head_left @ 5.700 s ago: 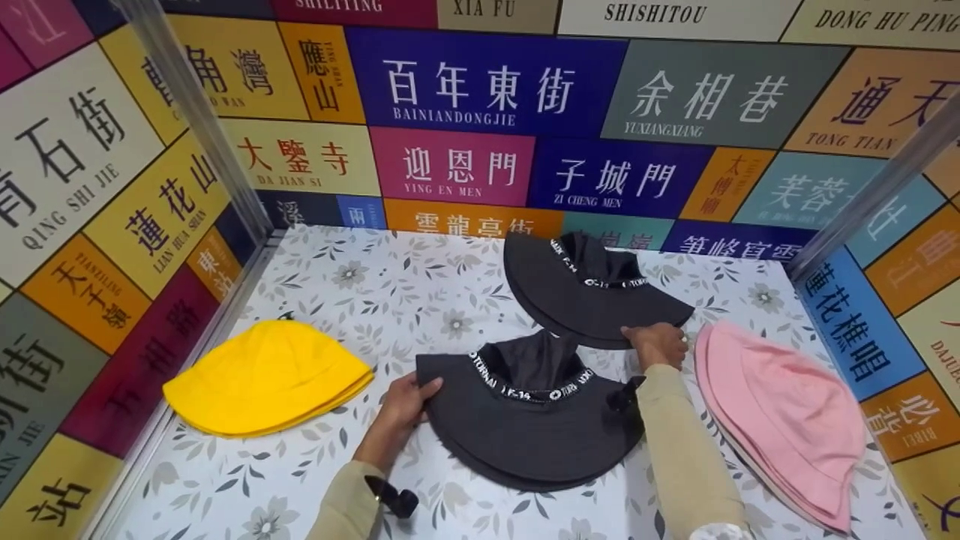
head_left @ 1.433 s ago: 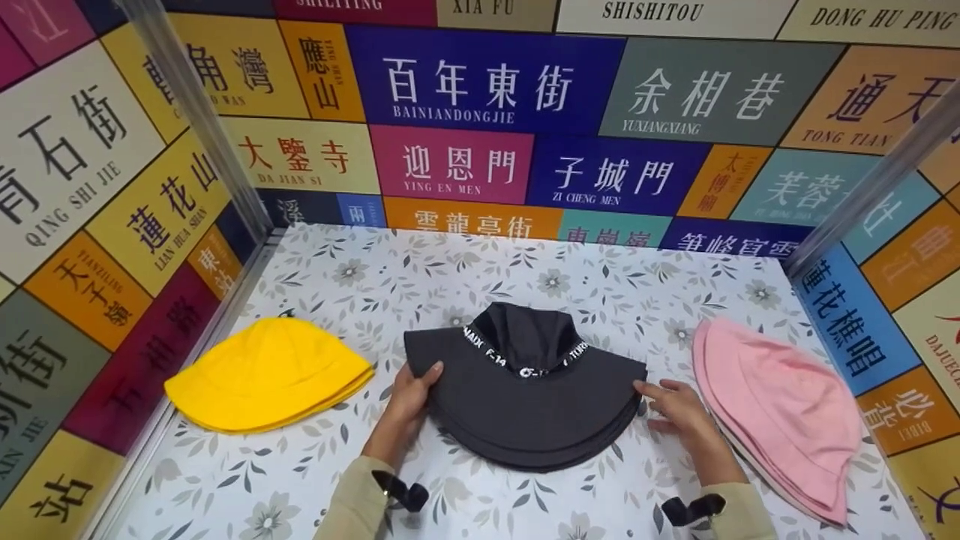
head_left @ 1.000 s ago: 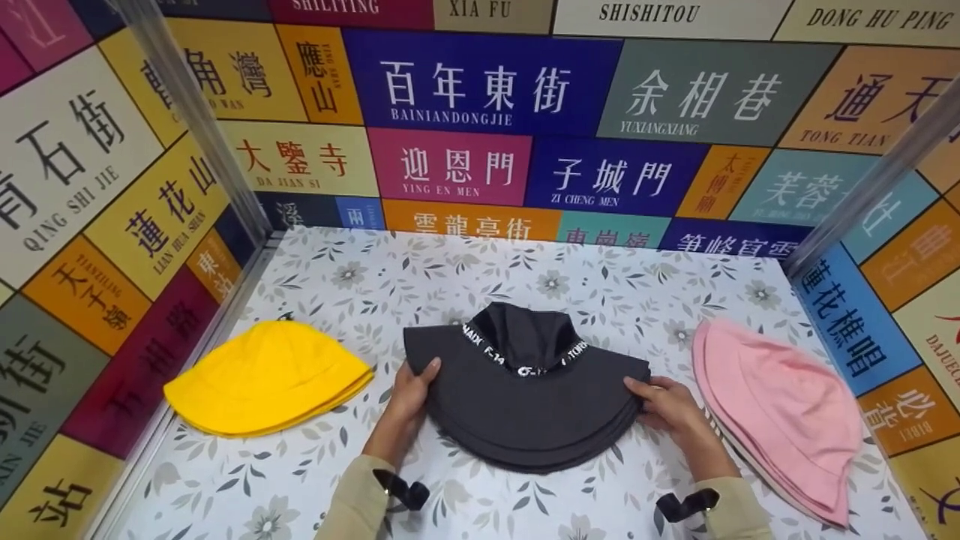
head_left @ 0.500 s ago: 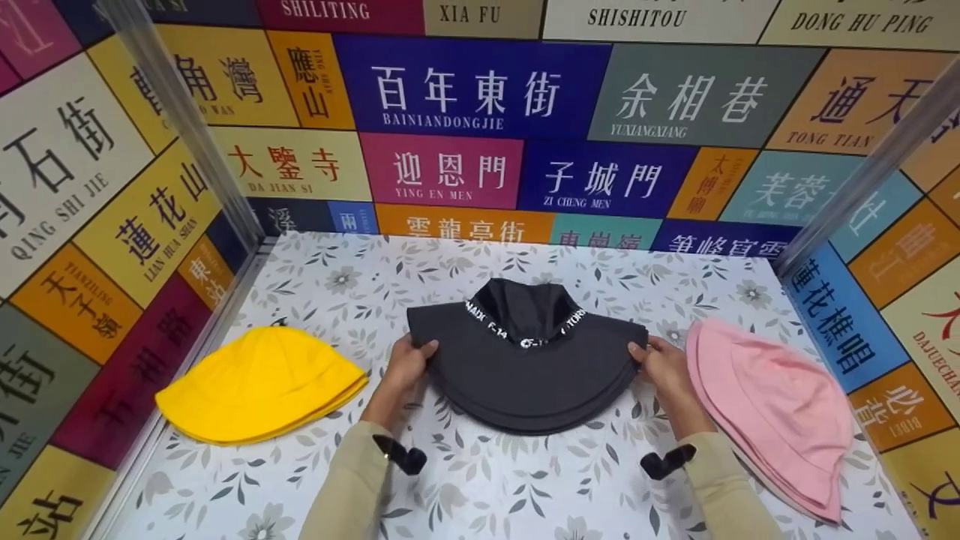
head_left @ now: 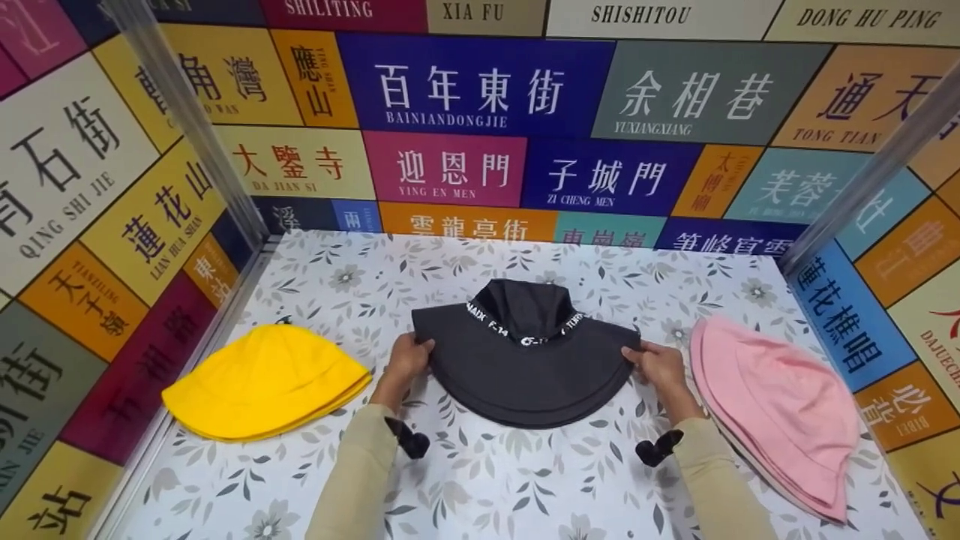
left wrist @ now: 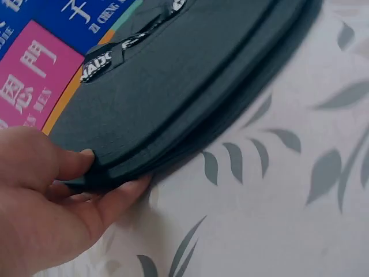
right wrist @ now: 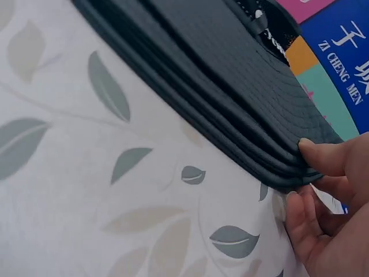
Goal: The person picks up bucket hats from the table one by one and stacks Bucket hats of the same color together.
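Observation:
Two black bucket hats, stacked and folded flat, sit in the middle, with white lettering along the inner band. Several brim layers show along the curved edge in the right wrist view. My left hand grips the left end of the brims, thumb on top and fingers beneath, as the left wrist view confirms. At the opposite end my right hand pinches the brims between thumb and fingers. A yellow bucket hat lies to the left of my left hand. To the right of my right hand rests a pink bucket hat.
A white table with a grey leaf and flower print carries all the hats. Printed panels enclose it at the back and both sides, with metal posts at the corners. Black straps with small devices circle both wrists.
The black hats lay apart at first, my right hand on the farther one; now they are stacked. My right hand has since taken the right brim end, and the stack has shifted away from me.

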A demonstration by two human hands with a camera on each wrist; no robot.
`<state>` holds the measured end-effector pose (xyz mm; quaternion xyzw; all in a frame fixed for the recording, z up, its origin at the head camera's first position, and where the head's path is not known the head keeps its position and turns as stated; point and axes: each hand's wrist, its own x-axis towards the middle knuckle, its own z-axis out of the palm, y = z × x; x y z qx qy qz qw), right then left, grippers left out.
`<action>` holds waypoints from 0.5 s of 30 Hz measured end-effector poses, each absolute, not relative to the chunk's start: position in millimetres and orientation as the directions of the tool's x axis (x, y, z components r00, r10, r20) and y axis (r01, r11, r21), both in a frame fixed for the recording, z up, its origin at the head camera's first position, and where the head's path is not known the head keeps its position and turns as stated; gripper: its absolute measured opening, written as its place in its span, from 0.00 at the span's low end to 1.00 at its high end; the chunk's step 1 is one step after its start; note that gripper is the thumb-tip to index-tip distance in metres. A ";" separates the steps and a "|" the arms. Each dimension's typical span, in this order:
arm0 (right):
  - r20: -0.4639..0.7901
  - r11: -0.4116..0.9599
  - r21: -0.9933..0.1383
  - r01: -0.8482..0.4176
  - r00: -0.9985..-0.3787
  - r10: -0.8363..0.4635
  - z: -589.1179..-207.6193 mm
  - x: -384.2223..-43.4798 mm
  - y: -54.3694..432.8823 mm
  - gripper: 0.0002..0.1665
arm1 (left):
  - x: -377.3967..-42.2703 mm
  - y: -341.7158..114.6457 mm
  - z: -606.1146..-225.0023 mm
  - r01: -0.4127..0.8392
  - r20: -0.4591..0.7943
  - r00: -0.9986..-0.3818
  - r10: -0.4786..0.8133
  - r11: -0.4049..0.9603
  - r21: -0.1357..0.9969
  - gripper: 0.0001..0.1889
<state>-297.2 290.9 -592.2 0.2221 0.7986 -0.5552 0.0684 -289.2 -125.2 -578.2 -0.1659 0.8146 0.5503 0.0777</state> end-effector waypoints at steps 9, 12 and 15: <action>-0.318 0.429 -0.806 0.406 -0.910 0.264 -593.2 -291.6 288.6 0.36 | -283.4 -122.1 -580.3 -0.298 -0.167 -0.939 -0.299 0.468 0.832 0.23; -0.320 0.462 -0.792 0.400 -0.915 0.245 -592.2 -289.8 288.5 0.38 | -280.9 -126.1 -577.4 -0.273 -0.155 -0.951 -0.268 0.492 0.827 0.24; -0.327 0.490 -0.784 0.381 -0.925 0.196 -590.9 -287.8 292.5 0.39 | -277.7 -134.6 -571.3 -0.253 -0.140 -0.959 -0.247 0.520 0.816 0.25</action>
